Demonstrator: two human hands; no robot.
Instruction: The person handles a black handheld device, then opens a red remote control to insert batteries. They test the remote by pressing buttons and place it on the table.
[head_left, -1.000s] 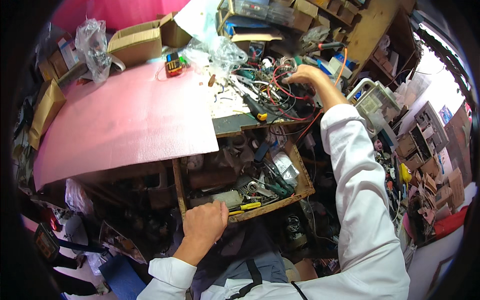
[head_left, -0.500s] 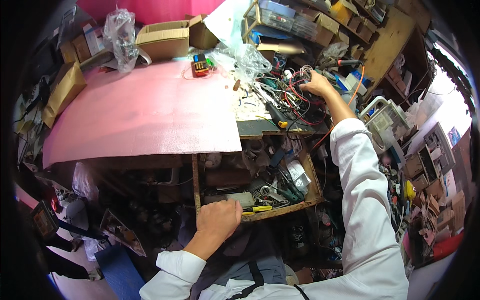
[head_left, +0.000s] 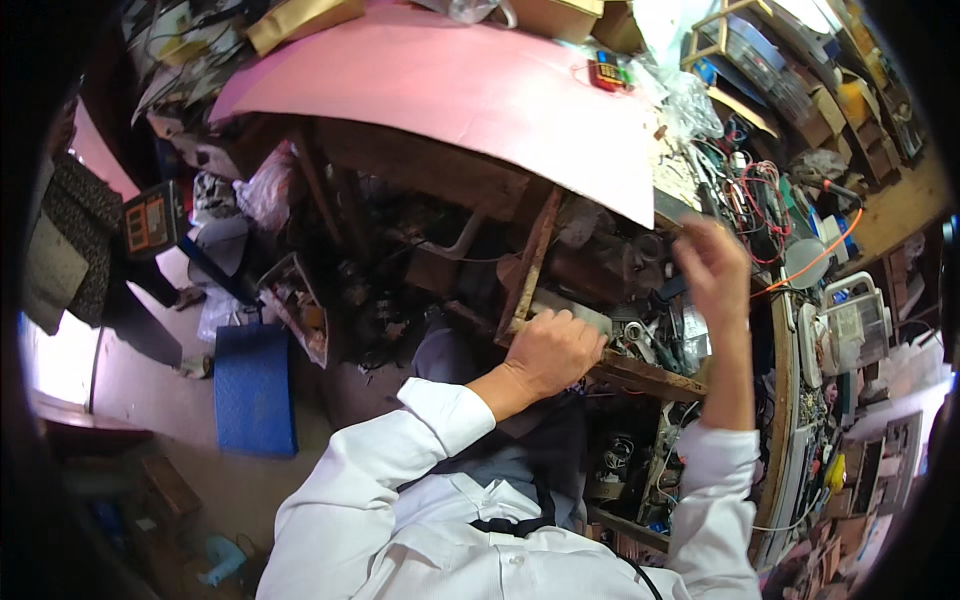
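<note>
floor (head_left: 345, 430) running around a blue panel (head_left: 255, 390), pink sheet (head_left: 450, 80) overhanging the surface (head_left: 669, 203), left hand (head_left: 555, 350) curling fingers over the open drawer's (head_left: 645, 377) front edge, right hand (head_left: 715, 265) blurring above it, can't tell its fingers, now sitting away from the wire tangle (head_left: 762, 192)

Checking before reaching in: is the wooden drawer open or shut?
Open: the wooden drawer juts out past the pink sheet, metal items showing inside; the left hand grips its front edge.
</note>
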